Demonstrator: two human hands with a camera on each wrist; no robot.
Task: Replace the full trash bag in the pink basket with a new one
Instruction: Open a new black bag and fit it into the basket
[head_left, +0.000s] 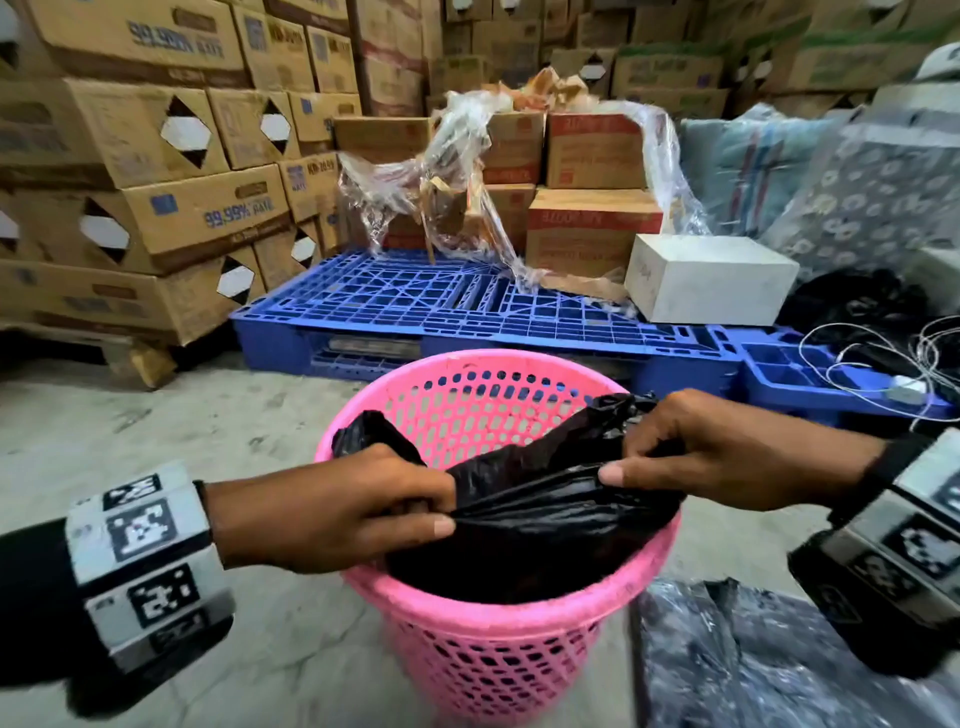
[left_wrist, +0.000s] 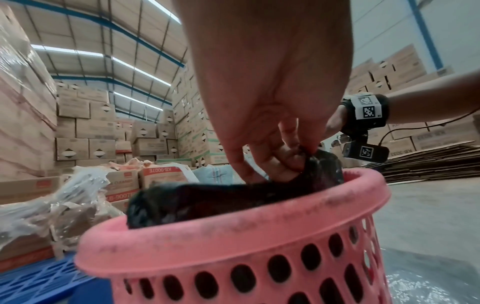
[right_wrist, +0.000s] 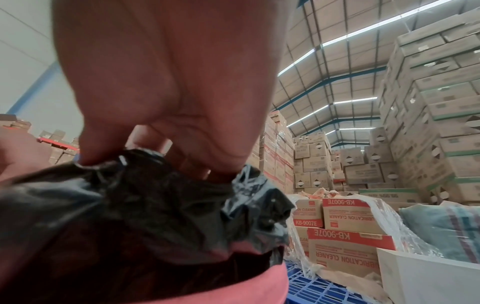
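A pink perforated basket (head_left: 514, 618) stands on the concrete floor before me. A black trash bag (head_left: 540, 514) hangs inside it, its mouth gathered above the rim. My left hand (head_left: 363, 512) pinches the bag's left edge between thumb and fingers. My right hand (head_left: 691, 452) pinches the right edge near the far rim. In the left wrist view the left hand (left_wrist: 272, 156) holds the bag (left_wrist: 207, 197) over the basket rim (left_wrist: 233, 238). The right wrist view shows the right hand (right_wrist: 161, 156) clutching bunched black plastic (right_wrist: 145, 205).
A blue plastic pallet (head_left: 415, 306) lies just behind the basket, bearing cartons, torn clear wrap (head_left: 447, 171) and a white box (head_left: 711, 278). Stacked cartons (head_left: 145, 171) stand at the left. Another black bag (head_left: 769, 665) lies on the floor at lower right. Cables (head_left: 883, 364) trail at right.
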